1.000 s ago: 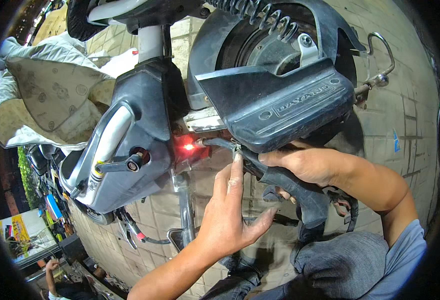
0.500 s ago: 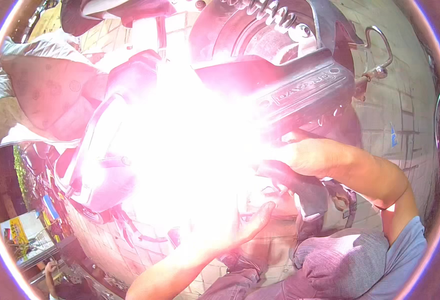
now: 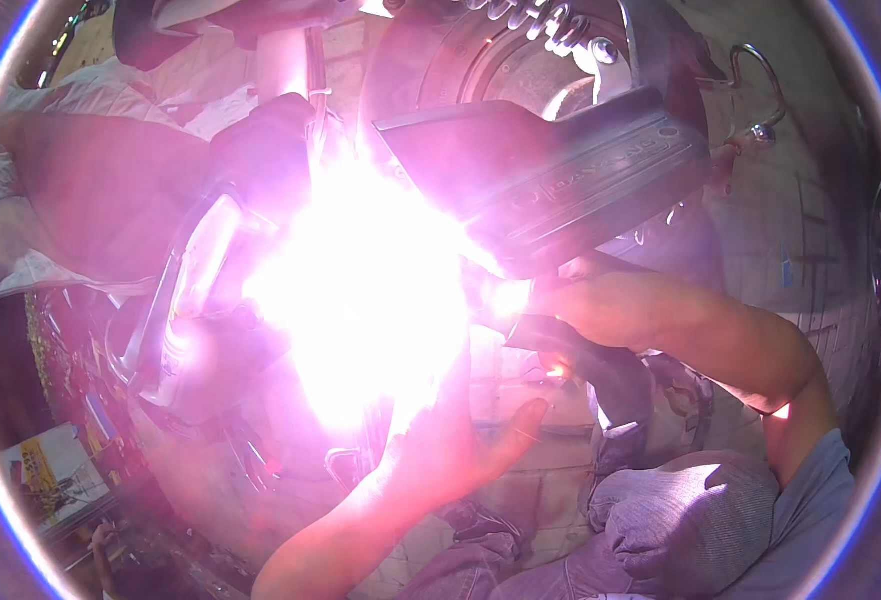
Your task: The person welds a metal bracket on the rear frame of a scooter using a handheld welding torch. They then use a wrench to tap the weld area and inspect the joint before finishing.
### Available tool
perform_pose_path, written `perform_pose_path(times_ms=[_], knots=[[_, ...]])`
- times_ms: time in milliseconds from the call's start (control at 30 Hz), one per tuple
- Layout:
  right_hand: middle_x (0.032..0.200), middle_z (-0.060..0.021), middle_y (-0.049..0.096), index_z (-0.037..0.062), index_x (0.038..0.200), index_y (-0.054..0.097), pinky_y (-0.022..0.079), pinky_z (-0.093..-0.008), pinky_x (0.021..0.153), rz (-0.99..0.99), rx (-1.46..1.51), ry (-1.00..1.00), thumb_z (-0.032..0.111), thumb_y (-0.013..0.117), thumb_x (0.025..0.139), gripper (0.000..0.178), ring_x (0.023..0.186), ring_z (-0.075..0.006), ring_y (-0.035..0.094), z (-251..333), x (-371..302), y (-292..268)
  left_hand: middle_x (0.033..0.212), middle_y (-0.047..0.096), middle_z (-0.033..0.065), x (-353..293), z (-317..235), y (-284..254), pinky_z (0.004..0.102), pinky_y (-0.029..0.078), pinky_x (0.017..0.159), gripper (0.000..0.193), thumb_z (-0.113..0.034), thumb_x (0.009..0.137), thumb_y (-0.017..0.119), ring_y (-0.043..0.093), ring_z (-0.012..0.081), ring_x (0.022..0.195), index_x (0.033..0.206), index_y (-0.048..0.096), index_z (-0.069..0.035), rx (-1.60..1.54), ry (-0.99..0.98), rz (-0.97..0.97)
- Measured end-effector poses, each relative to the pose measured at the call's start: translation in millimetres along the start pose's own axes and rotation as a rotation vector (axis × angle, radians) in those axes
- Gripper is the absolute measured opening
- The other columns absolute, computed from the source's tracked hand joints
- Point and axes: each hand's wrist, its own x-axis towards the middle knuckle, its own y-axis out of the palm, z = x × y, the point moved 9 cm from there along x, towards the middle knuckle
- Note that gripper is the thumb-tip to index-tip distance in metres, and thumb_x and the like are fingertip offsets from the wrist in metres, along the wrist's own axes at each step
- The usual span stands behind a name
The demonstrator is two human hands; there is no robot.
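Note:
A white-pink glare [image 3: 371, 290] of a welding arc fills the middle and hides the spot where both hands point. My left hand [image 3: 441, 440] reaches up from below, its thumb stretched out to the right. Its fingers run upward and fade into the light. From the right comes my right hand [image 3: 566, 305], fingers curled beside the glare, closed around something washed out by the brightness. Just above it slants a dark ribbed cover [image 3: 591, 175] of a motorcycle or scooter. A coil spring [image 3: 541, 25] and a wheel [image 3: 441, 70] are behind that cover.
Left of the glare is a dark body panel [image 3: 176, 300] with a shiny edge. A pale cloth or sheet [image 3: 71, 190] lies at the far left. A bent metal tube [image 3: 766, 85] sticks out at upper right. My denim-covered knee [image 3: 681, 520] is at lower right, above paving.
The glare has shrunk and the picture has darkened, so the cover's lower edge shows more clearly. A small orange spark appears below my right hand. Both hands stay nearly in place.

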Motion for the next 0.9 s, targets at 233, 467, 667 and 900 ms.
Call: perform_pose_path(times_ms=[233,467,667,900], knots=[[0.081,-0.0064,0.061,0.0022,0.113,0.059,0.050,-0.0249,0.049,-0.038,-0.032,0.105,0.034,0.051,0.099,0.035,0.058,-0.0103,0.059,-8,-2,-4,0.130,0.046,0.0253,5,3,-2,0.0442,0.047,0.093,0.102,-0.021,0.074,0.078,0.052,0.0373,0.117,0.150,0.014,0.006,0.020,0.066,-0.027],[0.068,-0.0093,0.062,0.0005,0.099,0.061,0.052,-0.0270,0.043,-0.026,-0.032,0.071,0.034,0.051,0.099,0.035,0.051,-0.0149,0.061,-10,0,-4,0.134,0.038,0.0286,5,1,-2,0.0430,0.051,0.090,0.103,-0.021,0.074,0.078,0.052,0.0406,0.117,0.149,0.013,0.007,0.053,0.066,0.009],[0.072,-0.0022,0.058,0.0053,0.103,0.062,0.048,-0.0234,0.043,-0.050,-0.040,0.052,0.032,0.053,0.098,0.029,0.050,-0.0088,0.056,-6,-1,-2,0.132,0.042,0.0275,3,5,-2,0.0449,0.043,0.100,0.103,-0.021,0.074,0.078,0.048,0.0391,0.123,0.149,0.014,0.007,-0.015,0.010,0.017],[0.073,-0.0054,0.059,0.0027,0.102,0.061,0.048,-0.0250,0.043,-0.124,0.015,0.028,0.032,0.055,0.097,0.030,0.050,-0.0113,0.056,-11,4,-3,0.130,0.044,0.0274,3,4,-5,0.0448,0.042,0.101,0.103,-0.021,0.074,0.078,0.049,0.0388,0.121,0.149,0.014,0.007,0.012,-0.011,0.017]])
